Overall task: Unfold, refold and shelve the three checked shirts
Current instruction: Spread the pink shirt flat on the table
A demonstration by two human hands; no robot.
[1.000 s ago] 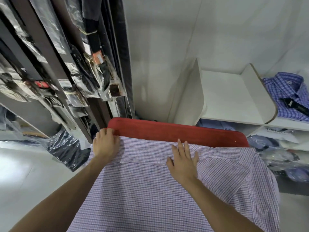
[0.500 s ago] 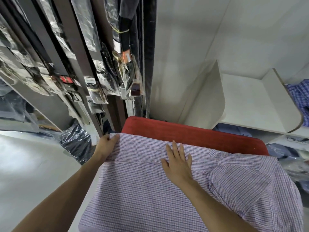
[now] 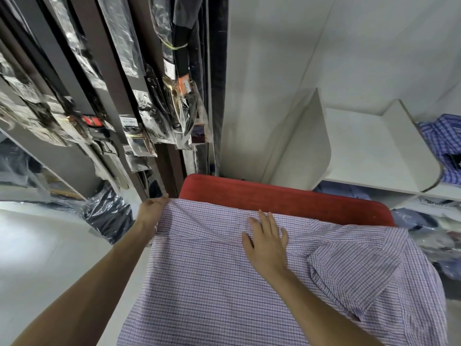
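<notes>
- The fingers of the right hand (image 3: 268, 242) lay straight and close together, flat on the checked shirt (image 3: 224, 278); they pressed the cloth down and gripped nothing.
- The left hand (image 3: 151, 212) was at the far left corner of the shirt. Its fingers were curled around the edge of the cloth there, so it held this corner; how tightly, I cannot tell.
- The shirt was spread on the red padded surface (image 3: 287, 198), back side up as it seemed. The edge between the two hands ran from left to right, and the body of the shirt came toward the person.
- A sleeve (image 3: 369, 265) lay folded over the right part of the shirt, just beside the right hand and on its outer side.
- In my judgement the next fold depends on this: the left corner was already in the left hand, while the pressing right hand gave the line of the fold, so the left side could come over toward the middle.
- The white shelf compartment (image 3: 369, 151) stood behind the red surface, to the right, nearer to the right hand. Another folded checked shirt in blue (image 3: 444, 143) lay in the next compartment.
</notes>
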